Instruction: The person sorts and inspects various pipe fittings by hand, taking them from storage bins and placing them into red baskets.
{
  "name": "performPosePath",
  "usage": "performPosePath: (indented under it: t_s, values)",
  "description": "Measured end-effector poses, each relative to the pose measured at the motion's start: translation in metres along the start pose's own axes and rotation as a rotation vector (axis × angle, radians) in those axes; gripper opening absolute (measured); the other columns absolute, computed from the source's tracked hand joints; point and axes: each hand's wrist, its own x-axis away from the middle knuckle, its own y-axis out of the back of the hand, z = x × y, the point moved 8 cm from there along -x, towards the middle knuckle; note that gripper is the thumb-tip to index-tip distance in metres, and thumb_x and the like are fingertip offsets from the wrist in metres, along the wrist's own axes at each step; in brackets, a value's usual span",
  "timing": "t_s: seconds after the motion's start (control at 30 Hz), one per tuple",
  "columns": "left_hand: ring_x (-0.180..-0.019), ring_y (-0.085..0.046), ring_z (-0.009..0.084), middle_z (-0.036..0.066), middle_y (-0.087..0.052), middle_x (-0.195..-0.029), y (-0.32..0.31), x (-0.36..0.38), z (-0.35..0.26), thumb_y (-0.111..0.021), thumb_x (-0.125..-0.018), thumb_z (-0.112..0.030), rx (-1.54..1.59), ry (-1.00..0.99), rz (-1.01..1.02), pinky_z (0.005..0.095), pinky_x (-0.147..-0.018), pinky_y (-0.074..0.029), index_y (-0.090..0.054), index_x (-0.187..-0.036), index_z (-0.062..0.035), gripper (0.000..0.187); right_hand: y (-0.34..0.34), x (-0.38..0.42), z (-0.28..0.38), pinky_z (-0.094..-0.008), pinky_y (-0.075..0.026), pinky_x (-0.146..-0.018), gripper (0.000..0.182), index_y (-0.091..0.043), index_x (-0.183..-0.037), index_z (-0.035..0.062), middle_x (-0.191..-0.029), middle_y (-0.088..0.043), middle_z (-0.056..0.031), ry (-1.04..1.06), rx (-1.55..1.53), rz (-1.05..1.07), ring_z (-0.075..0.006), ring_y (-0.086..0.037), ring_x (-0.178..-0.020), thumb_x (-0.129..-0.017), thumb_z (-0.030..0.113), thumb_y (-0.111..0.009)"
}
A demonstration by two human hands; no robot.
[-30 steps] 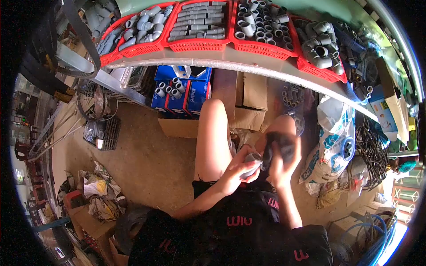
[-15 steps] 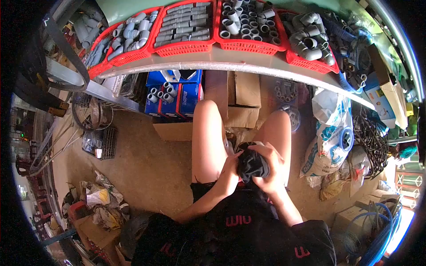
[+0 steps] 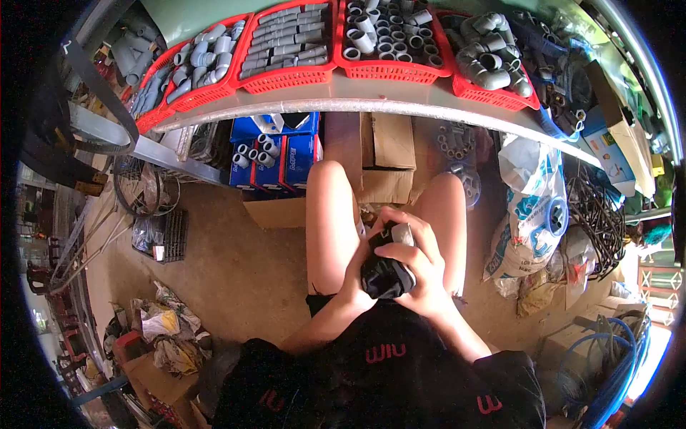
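Between my knees I hold a bundled black cloth point(image 3: 386, 277) with both hands. My left hand point(image 3: 356, 284) is closed around the bundle's left side. Fingers of my right hand point(image 3: 423, 266) wrap over its right side and top. A grey, hard-looking piece point(image 3: 402, 234) shows at the upper end of the bundle, between the right fingers. Most of that piece is covered by the cloth and hand, so its kind is hidden.
Red baskets point(image 3: 286, 80) of grey pipe fittings line the shelf point(image 3: 286, 100) ahead. Below are blue boxes point(image 3: 304, 161) with fittings on top and a cardboard box point(image 3: 389, 184). A white sack point(image 3: 525, 236) stands right; a black crate point(image 3: 175, 236) and scraps point(image 3: 161, 322) lie left.
The bundle has shifted slightly left and turned, and a grey piece now shows at its top. My right fingers have moved up and across it. The view has shifted slightly.
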Motion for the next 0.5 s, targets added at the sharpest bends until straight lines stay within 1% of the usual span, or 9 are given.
performPosePath:
  t_s: [0.07,0.1,0.2,0.23,0.27,0.33,0.4,0.43,0.5]
  values:
    - [-0.105,-0.048,0.0135,0.005,-0.050,-0.112,-0.009,0.001,-0.008,-0.027,-0.095,-0.030,-0.541,-0.033,0.010,0.0267,-0.088,-0.040,-0.043,-0.118,-0.0068,0.037,-0.001,0.002,-0.012,-0.0365,-0.045,-0.075,0.037,-0.057,-0.093,0.0074,-0.103,-0.054,-0.0145,-0.128,-0.023,0.025,-0.0315,-0.053,-0.092,-0.059,0.013,-0.069]
    - [-0.100,-0.050,0.0120,0.003,-0.052,-0.106,-0.018,0.001,-0.008,-0.027,-0.095,-0.033,-0.673,-0.043,0.128,0.0276,-0.087,-0.041,-0.045,-0.115,-0.0081,0.037,-0.001,0.003,-0.016,-0.0361,-0.046,-0.069,0.038,-0.057,-0.094,0.0075,-0.092,-0.055,-0.0119,-0.162,0.000,0.010,-0.0301,-0.055,-0.082,-0.058,0.010,-0.068]
    - [-0.096,-0.052,0.0111,0.002,-0.053,-0.102,-0.009,0.004,-0.014,-0.027,-0.094,-0.040,-0.951,-0.211,-0.235,0.0271,-0.084,-0.043,-0.046,-0.112,-0.0092,0.040,0.000,-0.001,-0.018,-0.0352,-0.048,-0.066,0.039,-0.056,-0.096,0.0070,-0.087,-0.058,-0.0115,-0.205,0.012,-0.013,-0.0300,-0.058,-0.077,-0.058,0.005,-0.066]
    - [-0.093,-0.051,0.0151,0.005,-0.051,-0.102,-0.004,0.002,-0.015,-0.036,-0.089,-0.030,-0.983,-0.197,-0.355,0.0289,-0.078,-0.043,-0.044,-0.111,-0.0066,0.034,0.003,-0.006,-0.022,-0.0356,-0.049,-0.066,0.040,-0.055,-0.098,0.0056,-0.085,-0.059,-0.0127,-0.224,-0.027,-0.036,-0.0309,-0.060,-0.076,-0.059,0.002,-0.062]
    - [-0.078,-0.051,0.0128,0.002,-0.051,-0.090,0.019,0.000,-0.017,-0.039,-0.088,-0.031,-1.061,0.001,-0.236,0.0256,-0.063,-0.043,-0.046,-0.106,-0.0078,0.030,0.005,-0.004,-0.032,-0.0356,-0.049,-0.069,0.041,-0.054,-0.100,0.0042,-0.088,-0.060,-0.0145,-0.333,-0.009,-0.031,-0.0323,-0.060,-0.081,-0.059,-0.001,-0.059]
    - [-0.069,-0.048,0.0102,0.000,-0.050,-0.083,0.010,-0.006,-0.010,-0.040,-0.090,-0.036,-1.059,0.058,-0.073,0.0224,-0.054,-0.038,-0.046,-0.101,-0.0084,0.030,0.010,-0.011,-0.036,-0.0349,-0.049,-0.072,0.042,-0.053,-0.102,0.0037,-0.088,-0.060,-0.0151,-0.429,0.031,0.013,-0.0317,-0.060,-0.082,-0.061,-0.002,-0.057]
    - [-0.070,-0.051,0.0124,0.002,-0.052,-0.086,0.005,-0.009,-0.010,-0.038,-0.092,-0.038,-0.811,0.126,0.068,0.0254,-0.059,-0.042,-0.042,-0.111,-0.0071,0.037,0.029,-0.012,-0.035,-0.0344,-0.048,-0.074,0.041,-0.053,-0.102,0.0032,-0.088,-0.060,-0.0152,-0.360,0.072,-0.092,-0.0310,-0.061,-0.083,-0.062,-0.004,-0.055]
    - [-0.070,-0.053,0.0135,0.003,-0.053,-0.088,-0.001,-0.010,-0.009,-0.037,-0.093,-0.039,-0.685,0.157,0.136,0.0269,-0.062,-0.045,-0.040,-0.116,-0.0064,0.040,0.037,-0.009,-0.040,-0.0347,-0.047,-0.077,0.041,-0.053,-0.102,0.0017,-0.090,-0.060,-0.0149,-0.422,0.025,-0.123,-0.0300,-0.060,-0.085,-0.062,-0.005,-0.054]
    - [-0.085,-0.054,0.0149,0.005,-0.053,-0.098,-0.013,-0.012,-0.016,-0.037,-0.093,-0.038,-0.707,0.045,0.013,0.0296,-0.073,-0.045,-0.041,-0.116,-0.0053,0.041,0.040,-0.011,-0.028,-0.0354,-0.047,-0.079,0.043,-0.053,-0.103,0.0021,-0.096,-0.058,-0.0152,-0.317,-0.017,-0.091,-0.0298,-0.059,-0.092,-0.061,-0.003,-0.058]
